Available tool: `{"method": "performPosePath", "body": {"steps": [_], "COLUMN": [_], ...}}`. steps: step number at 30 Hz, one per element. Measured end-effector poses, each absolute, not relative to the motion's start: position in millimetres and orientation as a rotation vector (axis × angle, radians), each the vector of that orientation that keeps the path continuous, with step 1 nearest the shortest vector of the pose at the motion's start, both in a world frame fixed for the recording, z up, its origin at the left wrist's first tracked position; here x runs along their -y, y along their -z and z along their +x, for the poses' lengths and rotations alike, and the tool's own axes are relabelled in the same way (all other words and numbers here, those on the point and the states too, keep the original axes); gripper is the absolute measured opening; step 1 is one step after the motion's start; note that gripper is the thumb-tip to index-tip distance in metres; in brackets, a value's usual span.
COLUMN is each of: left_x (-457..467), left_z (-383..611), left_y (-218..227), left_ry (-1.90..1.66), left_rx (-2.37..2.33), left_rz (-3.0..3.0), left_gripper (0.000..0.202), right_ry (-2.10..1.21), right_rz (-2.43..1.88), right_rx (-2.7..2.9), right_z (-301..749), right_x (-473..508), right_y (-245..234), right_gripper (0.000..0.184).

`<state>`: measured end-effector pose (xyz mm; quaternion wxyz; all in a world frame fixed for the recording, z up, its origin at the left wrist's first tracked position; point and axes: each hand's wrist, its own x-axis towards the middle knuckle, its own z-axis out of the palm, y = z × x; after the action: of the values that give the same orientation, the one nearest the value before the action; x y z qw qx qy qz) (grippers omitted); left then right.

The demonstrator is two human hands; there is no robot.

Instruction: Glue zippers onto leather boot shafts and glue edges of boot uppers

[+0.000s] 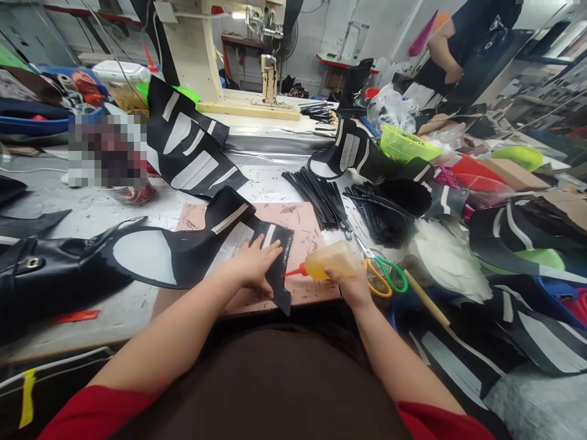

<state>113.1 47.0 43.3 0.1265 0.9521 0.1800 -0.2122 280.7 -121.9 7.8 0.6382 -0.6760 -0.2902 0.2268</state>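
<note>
My left hand [254, 264] lies flat with fingers stretched out on a black leather boot piece [192, 247] that has white lining patches. The piece rests on a pinkish work board [300, 229]. My right hand [353, 286] is closed around a yellow squeeze bottle [331, 260] with a red nozzle. The nozzle tip points left and sits at the right edge of the black piece, close to my left fingers.
Scissors with green and yellow handles [385, 275] lie right of the bottle. Bundles of black strips [321, 195] lie behind the board. More boot pieces, a green basket [406, 145] and a sewing machine [266, 67] crowd the table. Another person [463, 43] stands at the far right.
</note>
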Motion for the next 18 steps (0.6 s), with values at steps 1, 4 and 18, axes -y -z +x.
{"method": "performPosePath", "body": {"steps": [1, 4, 18], "left_x": [-46.8, -46.3, -48.7], "left_z": [113.2, 113.3, 111.2], "left_y": [-43.7, -44.8, -36.3], "left_ry": [0.618, 0.612, 0.570], "left_rx": [-0.527, -0.535, -0.504], "left_rz": [2.771, 2.765, 2.768], "left_gripper": [0.112, 0.112, 0.116], "right_ry": [-0.485, -0.430, -0.638], "right_rz": [-1.542, -1.542, -1.519], "right_rx": [0.642, 0.610, 0.838], "right_z": [281.7, 283.6, 281.7], "right_x": [119.2, 113.8, 129.1], "right_y": [-8.2, -9.2, -21.4], "right_gripper": [0.049, 0.053, 0.052]}}
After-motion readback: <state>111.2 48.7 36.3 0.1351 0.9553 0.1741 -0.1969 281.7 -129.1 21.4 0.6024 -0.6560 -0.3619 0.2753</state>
